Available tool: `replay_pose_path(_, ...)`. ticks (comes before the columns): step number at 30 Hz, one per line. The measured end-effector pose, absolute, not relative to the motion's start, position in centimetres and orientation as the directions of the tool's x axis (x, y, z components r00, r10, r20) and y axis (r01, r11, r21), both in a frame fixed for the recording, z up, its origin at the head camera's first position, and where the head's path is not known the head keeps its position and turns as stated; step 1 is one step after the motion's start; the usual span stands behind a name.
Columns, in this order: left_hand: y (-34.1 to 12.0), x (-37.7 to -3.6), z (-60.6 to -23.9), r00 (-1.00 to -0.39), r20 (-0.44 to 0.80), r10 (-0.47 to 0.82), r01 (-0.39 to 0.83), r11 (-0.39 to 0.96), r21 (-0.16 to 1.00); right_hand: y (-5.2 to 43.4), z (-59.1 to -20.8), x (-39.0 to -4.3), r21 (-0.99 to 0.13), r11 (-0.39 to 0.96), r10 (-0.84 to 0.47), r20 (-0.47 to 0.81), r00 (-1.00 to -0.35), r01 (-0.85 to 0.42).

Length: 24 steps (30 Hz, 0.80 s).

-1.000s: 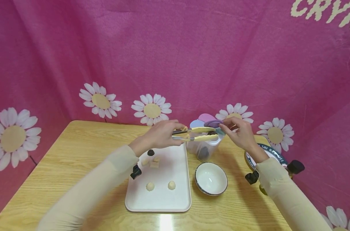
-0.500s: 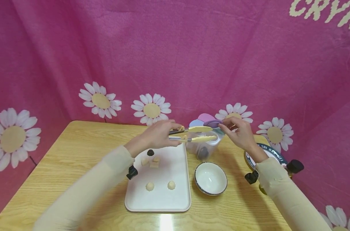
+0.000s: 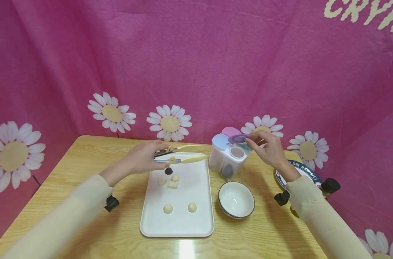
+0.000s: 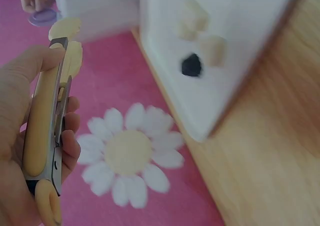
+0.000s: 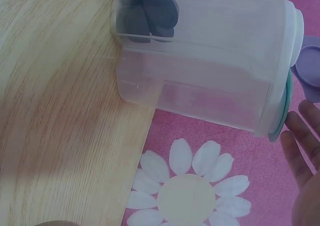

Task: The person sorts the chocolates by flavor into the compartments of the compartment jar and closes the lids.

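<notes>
My left hand (image 3: 139,156) grips a pair of kitchen tongs (image 3: 191,159) with yellow tips, over the far part of a white tray (image 3: 180,226). The tips stand apart with nothing between them. On the tray lie a small black piece (image 3: 168,171) and several cream pieces (image 3: 192,207). My right hand (image 3: 269,149) holds the raised purple lid (image 3: 238,139) of a clear divided container (image 3: 220,163). One round opening below that lid is uncovered; blue, pink and green lids cover other compartments. Dark pieces (image 5: 159,10) lie at the container's bottom in the right wrist view.
A white bowl (image 3: 236,200) with a dark rim stands right of the tray, in front of the container. Farther right, a round plate with a dark lettered rim (image 3: 297,166) is partly hidden by my right arm. A pink flowered cloth (image 3: 196,72) hangs behind the table.
One second ago the tongs held a dark piece over the container's opening; half a second ago it was gone from the tips. My left hand has since moved left. My right hand stays put.
</notes>
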<state>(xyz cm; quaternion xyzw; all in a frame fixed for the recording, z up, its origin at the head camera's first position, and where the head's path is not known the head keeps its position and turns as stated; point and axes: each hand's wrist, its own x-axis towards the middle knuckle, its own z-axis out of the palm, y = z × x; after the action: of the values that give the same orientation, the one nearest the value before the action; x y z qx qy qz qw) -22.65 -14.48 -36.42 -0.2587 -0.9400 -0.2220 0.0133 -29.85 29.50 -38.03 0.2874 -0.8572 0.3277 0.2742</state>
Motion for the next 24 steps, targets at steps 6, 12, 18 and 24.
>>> replay_pose_path(6,-17.5,-22.0,-37.9,-0.902,0.100,0.421,0.425,0.818,0.389,29.5,-37.9,-29.9,-0.399,0.625,-0.314,0.658,-0.684,-0.671)
replay_pose_path(12,-19.8,-21.5,-39.2,-0.914,0.081,0.397,0.397,0.837,0.375,29.6,-38.0,-30.0,-0.395,0.614,-0.323,0.664,-0.675,-0.683)
replay_pose_path(18,-21.0,-21.4,-40.1,-0.922,0.048,0.385,0.374,0.847,0.379,29.6,-38.2,-30.1,-0.397,0.615,-0.321,0.663,-0.676,-0.681)
replay_pose_path(24,-21.4,-21.4,-40.3,-0.926,0.014,0.378,0.354,0.852,0.386,29.7,-38.1,-29.9,-0.398,0.628,-0.319,0.652,-0.688,-0.669)
